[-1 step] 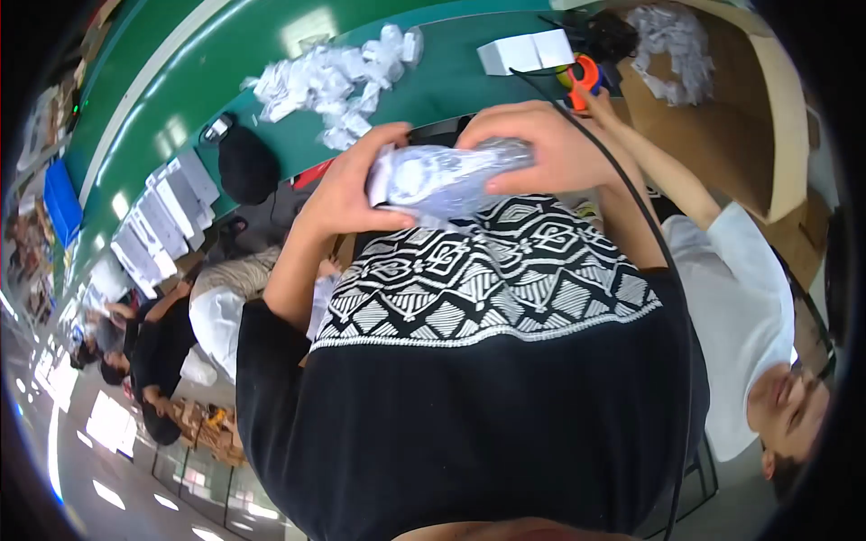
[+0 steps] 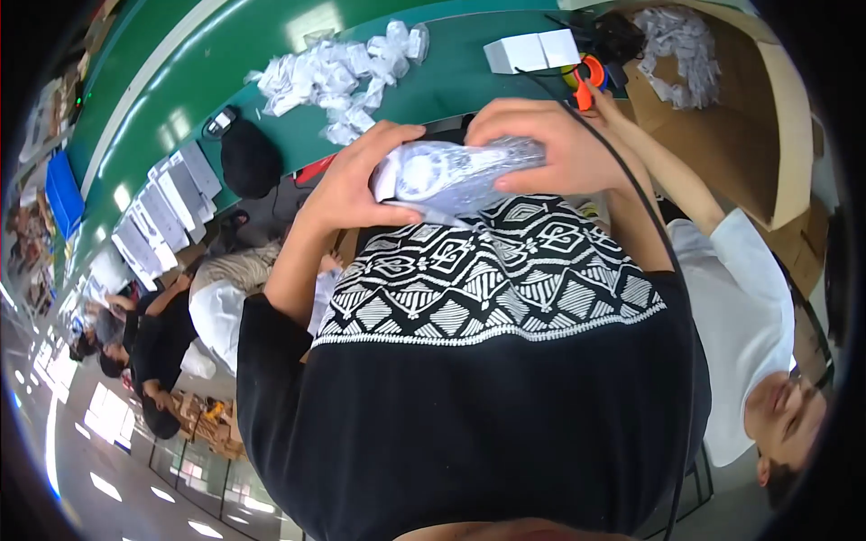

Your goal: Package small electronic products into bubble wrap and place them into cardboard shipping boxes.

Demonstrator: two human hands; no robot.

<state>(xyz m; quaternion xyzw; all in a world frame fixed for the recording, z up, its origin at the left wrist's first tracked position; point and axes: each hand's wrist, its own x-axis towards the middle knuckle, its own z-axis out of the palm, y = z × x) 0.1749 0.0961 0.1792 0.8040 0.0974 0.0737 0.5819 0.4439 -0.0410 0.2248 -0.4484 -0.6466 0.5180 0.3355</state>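
Note:
Close to my body, both hands hold a clear plastic-wrapped package (image 2: 442,176). A pale round shape shows through its film, but the kind of item inside cannot be made out. My left hand (image 2: 356,185) grips the left end, thumb below and fingers above, beside a white edge with a dark gap. Around the right end, where the film is bunched and shiny, my right hand (image 2: 550,144) is closed. Beyond my hands, a pile of small clear plastic bags with white contents (image 2: 334,77) lies on the green table (image 2: 460,50).
White boxes (image 2: 532,51) and an orange tape dispenser (image 2: 586,86), touched by a co-worker's hand (image 2: 604,106), are at right. A large carton (image 2: 722,144) stands beyond. Left are a black cap (image 2: 248,160) and several white trays (image 2: 167,212). A black cable (image 2: 663,239) crosses my right arm.
The view has shifted very slightly. Both hands keep their hold on the package, which looks sharper now than before.

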